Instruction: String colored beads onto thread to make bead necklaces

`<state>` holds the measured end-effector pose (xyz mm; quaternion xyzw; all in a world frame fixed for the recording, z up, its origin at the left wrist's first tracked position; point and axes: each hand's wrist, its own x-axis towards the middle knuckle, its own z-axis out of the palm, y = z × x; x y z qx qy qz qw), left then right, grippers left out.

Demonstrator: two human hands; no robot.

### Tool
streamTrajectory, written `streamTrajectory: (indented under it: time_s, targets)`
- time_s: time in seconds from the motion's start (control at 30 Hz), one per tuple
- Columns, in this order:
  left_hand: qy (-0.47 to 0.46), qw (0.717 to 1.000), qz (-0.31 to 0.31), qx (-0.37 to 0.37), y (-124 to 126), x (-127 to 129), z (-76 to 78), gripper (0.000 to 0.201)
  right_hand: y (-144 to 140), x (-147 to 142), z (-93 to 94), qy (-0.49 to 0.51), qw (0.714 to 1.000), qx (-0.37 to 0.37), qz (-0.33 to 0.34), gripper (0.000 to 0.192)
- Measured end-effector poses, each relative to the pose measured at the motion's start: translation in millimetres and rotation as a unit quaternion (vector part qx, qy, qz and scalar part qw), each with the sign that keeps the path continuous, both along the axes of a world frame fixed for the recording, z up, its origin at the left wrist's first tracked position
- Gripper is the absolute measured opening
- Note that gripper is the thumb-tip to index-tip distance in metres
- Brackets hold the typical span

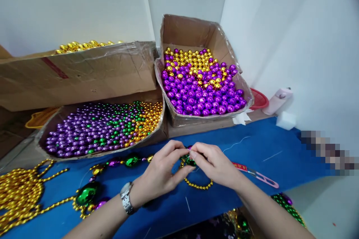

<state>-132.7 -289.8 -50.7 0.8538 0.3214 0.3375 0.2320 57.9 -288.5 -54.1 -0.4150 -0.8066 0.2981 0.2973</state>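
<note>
My left hand (164, 168), with a silver watch on its wrist, curls its fingers around a bead string with a green bead (191, 161). My right hand (215, 164) meets it fingertip to fingertip, pinching what looks like thin thread. Fingers hide most of the bead and the exact grip. Below the hands hangs a loop of small gold beads (199, 186). A pale thread (237, 143) runs over the blue cloth (224, 201) to the right. Left of my hands lies a strand with a large green bead (88, 194) and purple and gold ones.
An open carton (171, 119) of purple and gold balls stands behind, beside a box (165, 129) of small purple, green and gold beads. A long carton (84, 76) rests above that box. Gold bead chains (21, 194) lie left. A pink-handled cutter (266, 180) lies right.
</note>
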Motion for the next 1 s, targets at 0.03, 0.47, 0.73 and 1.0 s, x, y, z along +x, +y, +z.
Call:
streamTrajectory:
  time_s: [0.03, 0.47, 0.73, 1.0]
  targets:
    - [-0.011, 1.000, 0.006, -0.008, 0.9, -0.2, -0.9, 0.018, -0.5, -0.1, 1.2, -0.002, 1.000, 0.009, 0.000, 0.020]
    - [-0.474, 0.752, 0.007, -0.458, 2.6, -13.3, -25.1, 0.022, 2.2, 46.4, -64.6, -0.074, 0.982, 0.131, -0.115, 0.032]
    - [-0.421, 0.760, 0.088, -0.487, 0.9, -14.8, -30.7, 0.023, -5.0, 55.7, -58.1, -0.100, 0.976, 0.175, -0.081, 0.023]
    - [-0.161, 0.896, 0.010, -0.415, 19.8, 6.0, 20.1, 0.024, 11.7, 36.2, 14.3, -0.180, 0.906, 0.383, -0.010, 0.017]
